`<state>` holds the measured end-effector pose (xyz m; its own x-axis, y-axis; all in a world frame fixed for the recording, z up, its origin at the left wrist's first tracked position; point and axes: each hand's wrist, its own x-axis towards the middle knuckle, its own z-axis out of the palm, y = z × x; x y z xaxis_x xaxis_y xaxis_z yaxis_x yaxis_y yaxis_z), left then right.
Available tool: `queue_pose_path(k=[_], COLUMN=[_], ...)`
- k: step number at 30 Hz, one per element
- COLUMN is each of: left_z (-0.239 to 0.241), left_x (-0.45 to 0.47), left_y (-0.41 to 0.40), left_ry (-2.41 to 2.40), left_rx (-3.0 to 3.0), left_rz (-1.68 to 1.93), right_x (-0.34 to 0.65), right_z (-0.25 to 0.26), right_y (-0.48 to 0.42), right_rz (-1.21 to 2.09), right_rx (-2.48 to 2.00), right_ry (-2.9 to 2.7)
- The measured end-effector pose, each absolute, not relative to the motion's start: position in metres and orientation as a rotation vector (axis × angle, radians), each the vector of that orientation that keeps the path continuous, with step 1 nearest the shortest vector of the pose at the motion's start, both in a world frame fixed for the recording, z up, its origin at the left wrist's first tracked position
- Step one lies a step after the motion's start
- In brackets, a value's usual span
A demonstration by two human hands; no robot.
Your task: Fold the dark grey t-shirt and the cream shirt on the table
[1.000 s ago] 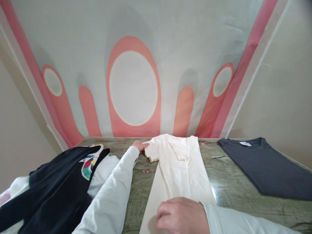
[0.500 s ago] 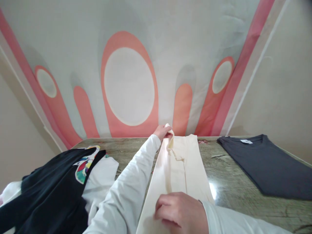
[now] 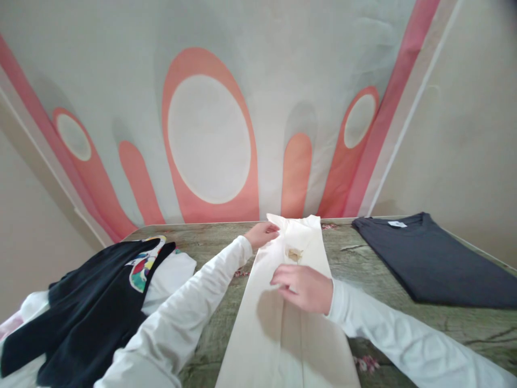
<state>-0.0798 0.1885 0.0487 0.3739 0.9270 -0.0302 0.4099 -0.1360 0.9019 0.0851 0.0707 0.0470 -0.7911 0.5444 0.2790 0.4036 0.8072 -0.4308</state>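
A cream T-shirt (image 3: 283,323) lies folded into a long narrow strip down the middle of the green patterned table (image 3: 363,258). My left hand (image 3: 262,234) reaches to the strip's far left corner, fingers curled on the cloth near the collar. My right hand (image 3: 302,287) rests palm down on the middle of the strip, its fingers pressed together on the fabric just below the neck label. Both arms wear white long sleeves.
A dark grey T-shirt (image 3: 428,261) lies flat at the right. At the left sits a heap of clothes: a black garment (image 3: 81,302) with a coloured print over white ones. A wall hanging (image 3: 210,134) with pink ovals rises behind the table's far edge.
The left sleeve of the cream shirt was folded inward by my left hand, making a narrow strip. My right hand moved from the near end up to the middle of the shirt.
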Motion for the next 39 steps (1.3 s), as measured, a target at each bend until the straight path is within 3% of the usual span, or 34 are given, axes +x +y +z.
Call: queue_pose_path(k=[5, 12, 25, 34, 39], left_z=[0.038, 0.035, 0.024, 0.053, 0.048], left_x=[-0.15, -0.161, -0.193, -0.258, -0.274], left_y=[0.107, 0.005, 0.036, -0.029, -0.041], left_ry=[1.517, 1.384, 1.423, 1.353, 1.237], left_rx=[1.756, 1.532, 1.787, 1.394, 1.34], left_rz=[0.721, 0.529, 0.695, 0.481, 0.57], right_x=[0.144, 0.182, 0.222, 0.263, 0.273], right_z=[0.022, -0.023, -0.02, -0.019, 0.018], right_y=[0.147, 0.172, 0.115, 0.076, 0.113], right_rz=[0.197, 0.075, -0.345, -0.039, 0.694], right_rx=[-1.201, -1.493, -1.833, -1.771, -1.586], right_ry=[-2.341, -2.318, -2.476, -2.532, -2.667])
